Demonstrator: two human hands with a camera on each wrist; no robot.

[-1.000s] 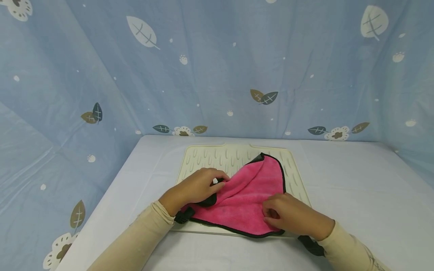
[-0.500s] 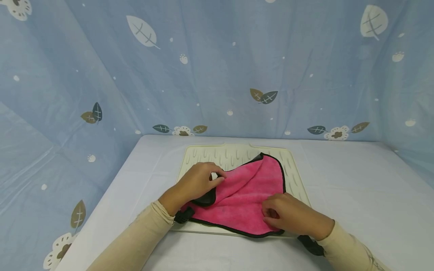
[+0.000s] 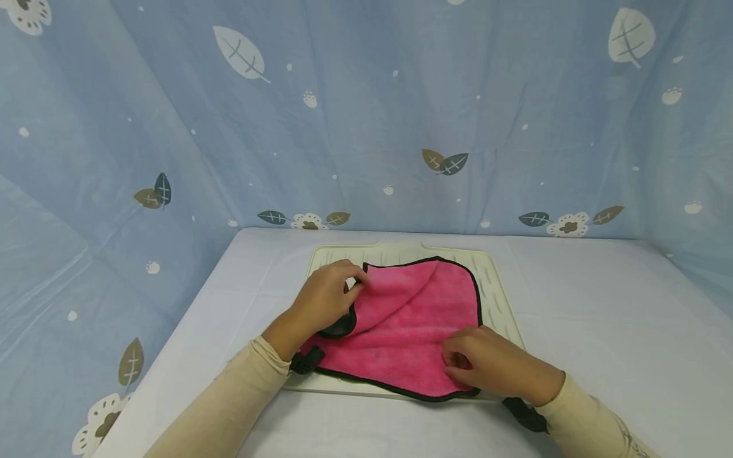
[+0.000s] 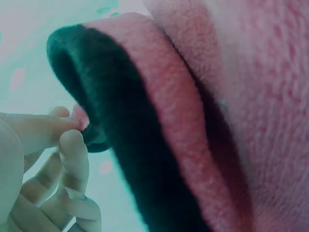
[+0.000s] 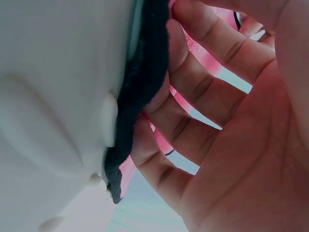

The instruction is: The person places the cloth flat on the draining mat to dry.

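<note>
Pink cloth [image 3: 401, 356] lies crookedly over a cream board [image 3: 497, 305] on the white counter [image 3: 607, 331]; in the head view I see it set between the 2 hands. The left hand [image 3: 323, 292] is at its far left corner, the right hand [image 3: 495, 362] near its close right corner, so they stand across a diagonal from each other. No side looks clearly longest; 1 crease slants from far right to near left. Nearer that folded part is the left hand, just beside a dark turned-back patch [image 3: 339, 326].

In the left wrist view, thumb and a finger pinch a bit of pink edge, next to the looped dark border [image 4: 116, 106].

In the right wrist view, the fingertips touch the cloth along its border, beside the board; whether the thumb pinches there too, I cannot fairly tell.
</note>
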